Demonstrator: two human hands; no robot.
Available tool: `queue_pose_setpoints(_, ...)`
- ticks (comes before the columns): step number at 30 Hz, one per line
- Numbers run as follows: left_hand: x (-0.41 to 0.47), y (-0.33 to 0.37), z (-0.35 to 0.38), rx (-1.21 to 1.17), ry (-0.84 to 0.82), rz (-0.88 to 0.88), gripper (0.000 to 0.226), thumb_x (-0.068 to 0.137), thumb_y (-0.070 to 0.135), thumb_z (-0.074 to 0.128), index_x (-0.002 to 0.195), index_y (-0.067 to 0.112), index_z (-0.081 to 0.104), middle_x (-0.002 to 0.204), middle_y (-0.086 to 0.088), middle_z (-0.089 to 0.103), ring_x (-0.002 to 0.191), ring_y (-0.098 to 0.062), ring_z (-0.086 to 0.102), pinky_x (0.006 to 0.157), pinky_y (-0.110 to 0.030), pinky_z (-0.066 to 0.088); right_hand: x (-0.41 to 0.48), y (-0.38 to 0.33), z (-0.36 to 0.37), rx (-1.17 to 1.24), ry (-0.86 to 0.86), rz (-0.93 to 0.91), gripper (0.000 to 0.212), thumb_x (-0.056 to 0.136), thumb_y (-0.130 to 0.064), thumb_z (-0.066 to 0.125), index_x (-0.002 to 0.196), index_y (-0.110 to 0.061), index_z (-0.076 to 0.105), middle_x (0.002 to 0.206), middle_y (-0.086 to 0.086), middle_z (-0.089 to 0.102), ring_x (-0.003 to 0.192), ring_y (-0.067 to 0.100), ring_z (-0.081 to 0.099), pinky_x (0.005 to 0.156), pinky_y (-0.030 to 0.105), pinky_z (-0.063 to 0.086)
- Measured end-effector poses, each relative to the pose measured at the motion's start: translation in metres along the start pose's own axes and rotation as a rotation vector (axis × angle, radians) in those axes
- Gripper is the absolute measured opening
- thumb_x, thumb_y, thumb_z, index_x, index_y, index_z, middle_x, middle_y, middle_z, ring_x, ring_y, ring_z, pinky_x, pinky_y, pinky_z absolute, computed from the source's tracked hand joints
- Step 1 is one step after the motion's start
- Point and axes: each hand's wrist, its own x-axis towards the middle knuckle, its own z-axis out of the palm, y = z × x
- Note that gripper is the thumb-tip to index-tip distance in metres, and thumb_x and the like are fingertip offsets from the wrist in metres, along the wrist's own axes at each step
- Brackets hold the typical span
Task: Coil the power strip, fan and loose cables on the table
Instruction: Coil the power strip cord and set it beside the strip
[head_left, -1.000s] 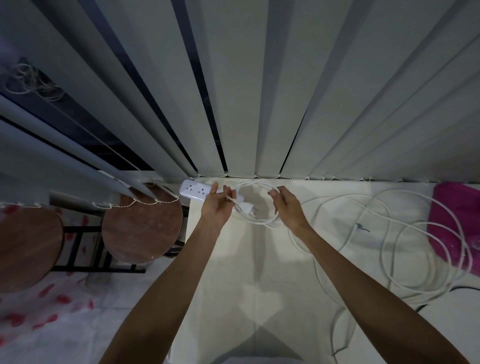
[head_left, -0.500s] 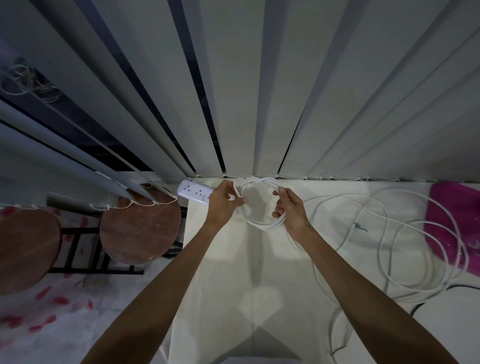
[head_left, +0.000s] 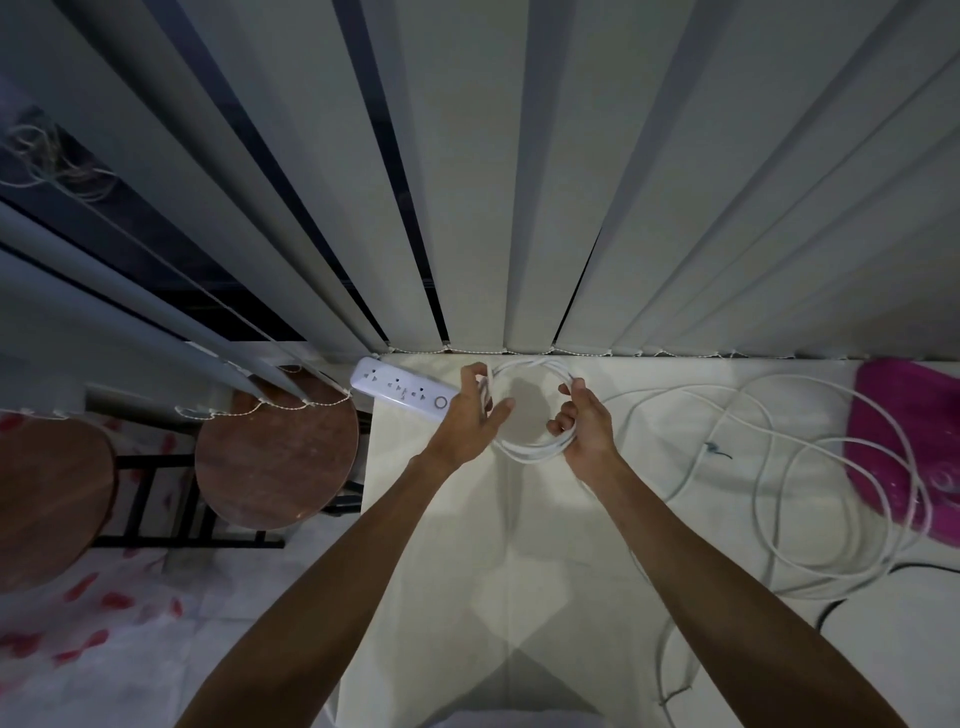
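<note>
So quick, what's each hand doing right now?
Left hand: pinching the left side of the white cable coil, other fingers spread.
Right hand: closed around the coil's right side.

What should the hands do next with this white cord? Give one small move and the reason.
Probably draw in one more loop: the right hand pulls slack while the left hand pins the coil. The coil is small, and much loose white cord sprawls across the table to the right.
</note>
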Motion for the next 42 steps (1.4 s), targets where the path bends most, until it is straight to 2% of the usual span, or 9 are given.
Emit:
queue_pose_setpoints(5,-0.006,-0.007,0.009,-0.064,-0.127,-0.109,0.068,0.084,0.035,0.074,0.13,0.023,0.025,0.114,-0.005,0.065,0.102,-0.011,0.067,0.087,-0.029,0.054,0.005,-0.006,0.003,-0.048,0.183,-0.052,0.03,0.101,-0.032,0.055,0.087,-0.006,0.062,0.06,0.001,0.029,0.044,0.011,0.032,0.047,0.027,0.037)
queue_pose_setpoints(10,-0.015,-0.019,0.005,-0.001,-0.159,-0.126,0.1,0.083,0.03,0.077,0.153,0.018,0.006,0.097,0.0,0.061,0.084,0.002,0.06,0.081,-0.014,0.047,0.018,-0.016,0.001,-0.097,0.296,-0.073,0.031,0.103,-0.029,0.051,0.083,-0.007,0.058,0.061,0.004,0.031,0.048,0.017,0.032,0.049,0.029,0.038)
queue_pose_setpoints(13,-0.016,-0.018,0.009,0.049,-0.193,-0.084,0.085,0.084,0.024,0.078,0.151,0.01,0.028,0.127,-0.002,0.06,0.113,-0.012,0.06,0.093,-0.025,0.051,0.022,-0.013,0.002,-0.108,0.304,-0.081,0.033,0.103,-0.029,0.05,0.078,-0.01,0.058,0.06,0.003,0.032,0.047,0.016,0.032,0.049,0.029,0.039)
queue_pose_setpoints(17,-0.014,-0.018,0.023,-0.016,0.022,-0.19,0.061,0.076,0.009,0.083,0.13,0.009,0.055,0.103,0.012,0.065,0.091,0.0,0.063,0.075,-0.006,0.044,0.025,-0.011,-0.004,-0.075,0.252,-0.087,0.032,0.103,-0.026,0.051,0.075,-0.011,0.057,0.06,0.005,0.034,0.05,0.016,0.034,0.05,0.029,0.038)
queue_pose_setpoints(21,-0.005,-0.015,0.037,-0.025,0.14,-0.346,0.04,0.075,0.002,0.077,0.113,0.004,0.064,0.105,-0.008,0.066,0.096,-0.024,0.061,0.079,-0.025,0.047,0.028,-0.013,-0.018,-0.222,0.139,-0.099,0.009,0.102,-0.011,0.051,0.1,-0.01,0.06,0.073,0.007,0.051,0.054,0.012,0.049,0.057,0.027,0.044)
queue_pose_setpoints(26,-0.001,-0.016,0.05,0.065,0.175,-0.379,0.035,0.079,0.008,0.076,0.109,0.0,0.059,0.106,-0.013,0.06,0.096,-0.026,0.06,0.079,-0.032,0.049,0.03,-0.015,-0.034,-0.995,-0.012,-0.239,0.062,0.096,-0.012,0.061,0.149,-0.005,0.031,0.132,0.018,0.056,0.119,0.031,0.055,0.108,0.042,0.041)
queue_pose_setpoints(29,-0.003,-0.013,0.056,0.177,0.157,-0.327,0.048,0.082,0.007,0.074,0.122,-0.004,0.05,0.121,-0.021,0.054,0.111,-0.036,0.055,0.092,-0.045,0.049,0.029,-0.012,-0.035,-1.265,-0.173,-0.322,0.096,0.086,-0.022,0.075,0.155,0.0,0.012,0.16,0.02,0.023,0.149,0.031,0.022,0.121,0.039,0.022)
queue_pose_setpoints(33,-0.008,-0.015,0.055,0.425,0.051,-0.227,0.066,0.089,0.02,0.069,0.142,0.0,0.034,0.143,-0.022,0.041,0.137,-0.038,0.035,0.099,-0.05,0.044,0.028,-0.009,-0.042,-1.54,-0.328,-0.366,0.125,0.077,-0.044,0.08,0.155,-0.004,-0.009,0.163,0.021,-0.015,0.153,0.031,-0.007,0.123,0.038,0.01)
queue_pose_setpoints(42,0.015,-0.032,0.011,0.754,-0.292,-0.077,0.084,0.094,0.042,0.058,0.155,0.006,0.013,0.161,-0.017,0.01,0.141,-0.034,0.034,0.097,-0.049,0.045,0.035,-0.01,-0.044,-1.966,-0.186,-0.55,0.054,0.104,-0.031,0.043,0.145,0.002,0.035,0.163,0.023,0.005,0.152,0.037,0.01,0.123,0.044,0.015)
